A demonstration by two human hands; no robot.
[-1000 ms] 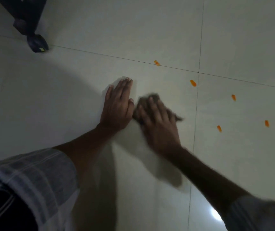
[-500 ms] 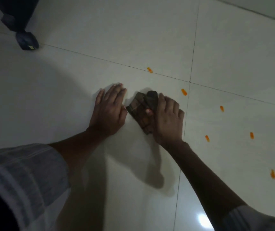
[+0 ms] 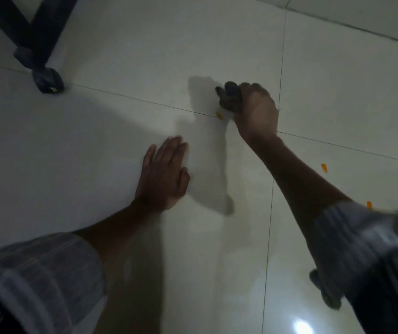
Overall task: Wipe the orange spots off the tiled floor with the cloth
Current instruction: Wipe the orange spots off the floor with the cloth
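The right hand (image 3: 257,109) is curled into a fist around a bunched dark cloth (image 3: 229,96), which pokes out at the hand's ten o'clock side; bunching it this way probably gives a firm pad to press down on a small mark. The hand is blurred, so whether the cloth touches the tile or hovers just above it cannot be told. Just beside the cloth, at its seven o'clock, an orange spot (image 3: 218,115) sits on the grout line (image 3: 145,102), seemingly the next mark to be rubbed. At seven o'clock from the right hand, well apart from it, the left hand (image 3: 163,174) lies flat on the tiled floor (image 3: 121,153) with fingers (image 3: 174,145) spread slightly and palm down, holding nothing; it looks to be a prop for a person leaning forward to reach. Toward four o'clock from the right hand, two more orange spots show, one (image 3: 323,168) beside the forearm and another (image 3: 369,204) at the edge of the striped sleeve (image 3: 352,237), so the wiping is judged far from finished. Out at ten o'clock, well away, a dark furniture leg (image 3: 31,37) ends in a castor (image 3: 47,80) resting on the tile, clear of the work.
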